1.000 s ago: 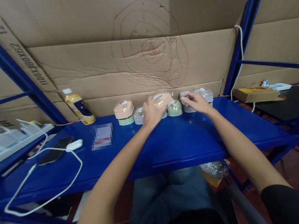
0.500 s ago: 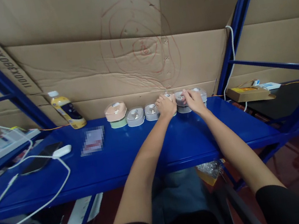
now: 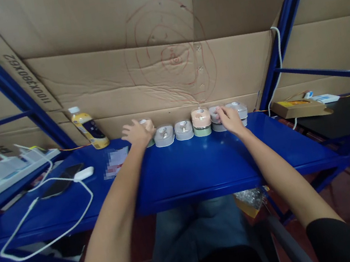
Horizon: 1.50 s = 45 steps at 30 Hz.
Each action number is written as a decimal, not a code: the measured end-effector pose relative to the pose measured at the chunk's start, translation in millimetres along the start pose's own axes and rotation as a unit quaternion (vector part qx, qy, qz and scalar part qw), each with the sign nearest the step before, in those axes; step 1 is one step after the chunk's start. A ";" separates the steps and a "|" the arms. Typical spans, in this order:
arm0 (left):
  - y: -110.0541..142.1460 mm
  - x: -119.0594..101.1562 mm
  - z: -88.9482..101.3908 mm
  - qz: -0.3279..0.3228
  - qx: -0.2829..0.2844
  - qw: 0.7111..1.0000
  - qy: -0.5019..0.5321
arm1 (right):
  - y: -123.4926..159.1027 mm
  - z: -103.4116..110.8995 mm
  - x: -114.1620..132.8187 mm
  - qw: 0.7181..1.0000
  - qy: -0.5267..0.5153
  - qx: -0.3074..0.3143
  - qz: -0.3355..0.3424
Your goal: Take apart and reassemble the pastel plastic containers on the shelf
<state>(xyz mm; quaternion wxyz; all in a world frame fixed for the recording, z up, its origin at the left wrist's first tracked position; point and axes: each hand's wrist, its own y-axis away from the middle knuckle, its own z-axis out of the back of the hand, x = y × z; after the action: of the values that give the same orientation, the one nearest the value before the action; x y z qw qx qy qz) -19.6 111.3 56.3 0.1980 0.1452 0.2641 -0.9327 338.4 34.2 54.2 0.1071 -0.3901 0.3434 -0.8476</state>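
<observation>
A row of small lidded boxes stands along the back of the blue shelf, against cardboard. My left hand lies with fingers spread over the peach box at the row's left end, hiding most of it. To its right stand two grey boxes, then a peach box stacked on a green one. My right hand is curled on the grey stacked boxes at the right end.
A yellow bottle leans at the back left. A phone, a white charger with cable and a power strip lie at the left. A flat cardboard packet lies on the right shelf. Blue uprights frame the bay.
My left hand has left the peach box stacked on the green one mid-row and moved left to the box at the row's left end. My right hand has stayed on the grey boxes.
</observation>
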 end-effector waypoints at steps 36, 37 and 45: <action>126.7 23.3 16.1 -0.544 0.241 0.751 0.285 | 19.1 -9.1 18.8 0.982 -0.003 0.184 0.032; 125.1 23.4 16.0 -0.538 0.241 0.754 0.290 | 18.5 -9.1 17.1 0.983 -0.001 0.181 0.029; 113.3 25.7 18.9 -0.487 0.241 0.772 0.331 | 16.7 -8.5 16.1 0.986 -0.018 0.157 0.059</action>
<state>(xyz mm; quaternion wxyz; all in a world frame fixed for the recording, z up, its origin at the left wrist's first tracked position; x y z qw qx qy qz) 5.2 4.7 12.8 -0.4235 0.3402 0.1155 -0.8316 319.9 18.8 48.6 0.2233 -0.3626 0.2266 -0.8759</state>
